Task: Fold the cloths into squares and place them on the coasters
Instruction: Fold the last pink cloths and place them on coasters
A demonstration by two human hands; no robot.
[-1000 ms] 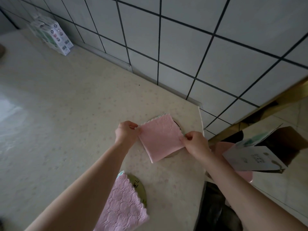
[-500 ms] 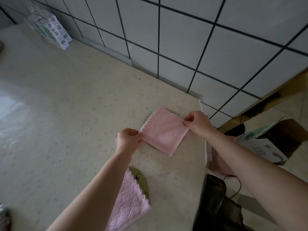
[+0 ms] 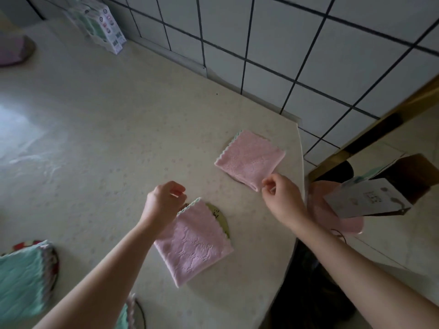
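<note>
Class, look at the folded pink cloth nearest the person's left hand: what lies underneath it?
A round yellowish coaster shows beside the near pink cloth, at its right edge, with a small dark drawing on it. The cloth covers the rest, so its full design stays hidden.

Pale speckled bench (image 3: 99,119), rounded corner at right. White tiled wall (image 3: 273,43) with dark grout behind. Glossy floor (image 3: 392,252) at right, brass-coloured strip (image 3: 380,124) along it. Dim light, glare patch left.

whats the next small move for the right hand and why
Probably nudge the far pink cloth at its near corner to centre it. The right hand is at that corner, and the coaster peeks out only at the near edge.
</note>
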